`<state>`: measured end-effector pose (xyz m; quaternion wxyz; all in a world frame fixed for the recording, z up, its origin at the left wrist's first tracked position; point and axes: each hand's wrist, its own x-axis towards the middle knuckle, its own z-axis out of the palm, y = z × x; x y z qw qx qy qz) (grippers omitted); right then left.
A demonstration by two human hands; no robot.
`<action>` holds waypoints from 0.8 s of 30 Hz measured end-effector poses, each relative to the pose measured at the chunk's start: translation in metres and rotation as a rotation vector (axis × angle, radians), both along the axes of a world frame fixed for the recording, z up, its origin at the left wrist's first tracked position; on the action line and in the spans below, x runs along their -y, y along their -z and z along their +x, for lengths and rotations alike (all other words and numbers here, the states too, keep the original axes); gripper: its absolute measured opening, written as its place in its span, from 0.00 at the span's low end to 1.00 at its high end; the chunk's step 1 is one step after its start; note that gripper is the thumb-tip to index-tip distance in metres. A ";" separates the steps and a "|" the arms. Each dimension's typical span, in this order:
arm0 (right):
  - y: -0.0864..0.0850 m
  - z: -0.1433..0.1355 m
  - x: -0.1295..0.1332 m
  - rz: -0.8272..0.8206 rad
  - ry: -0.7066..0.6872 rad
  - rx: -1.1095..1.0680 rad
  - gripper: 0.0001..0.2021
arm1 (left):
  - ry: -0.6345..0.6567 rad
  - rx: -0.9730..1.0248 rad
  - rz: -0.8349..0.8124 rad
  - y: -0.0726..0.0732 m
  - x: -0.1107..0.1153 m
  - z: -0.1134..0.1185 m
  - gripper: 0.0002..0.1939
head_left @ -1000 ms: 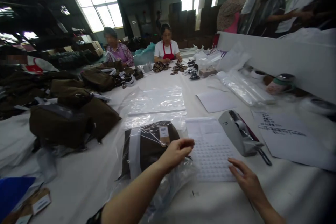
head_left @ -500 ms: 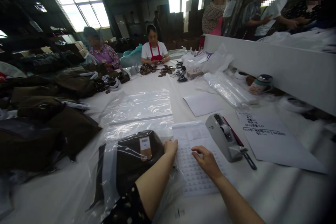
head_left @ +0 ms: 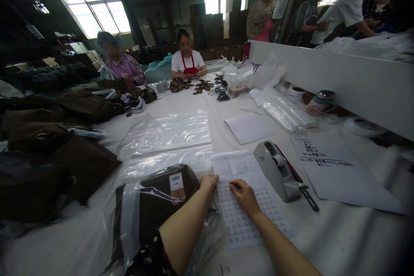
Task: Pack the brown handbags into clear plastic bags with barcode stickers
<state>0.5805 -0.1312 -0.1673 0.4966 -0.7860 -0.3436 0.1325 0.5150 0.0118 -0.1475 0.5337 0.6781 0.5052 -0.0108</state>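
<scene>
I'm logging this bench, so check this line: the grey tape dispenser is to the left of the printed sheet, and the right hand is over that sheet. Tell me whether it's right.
Not quite: the head view shows the grey tape dispenser to the right of the printed sheet, not the left. The right hand is over that sheet, as you say.
</scene>
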 end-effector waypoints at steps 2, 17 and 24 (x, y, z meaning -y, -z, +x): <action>-0.002 0.001 -0.002 -0.008 -0.005 0.006 0.08 | 0.057 -0.051 0.034 -0.003 -0.001 -0.001 0.15; -0.022 -0.003 -0.008 -0.005 -0.022 0.104 0.06 | 0.176 -0.082 0.489 -0.043 0.000 -0.007 0.07; -0.027 -0.004 -0.011 -0.005 -0.009 0.134 0.06 | 0.131 -0.064 0.509 -0.052 0.002 -0.010 0.09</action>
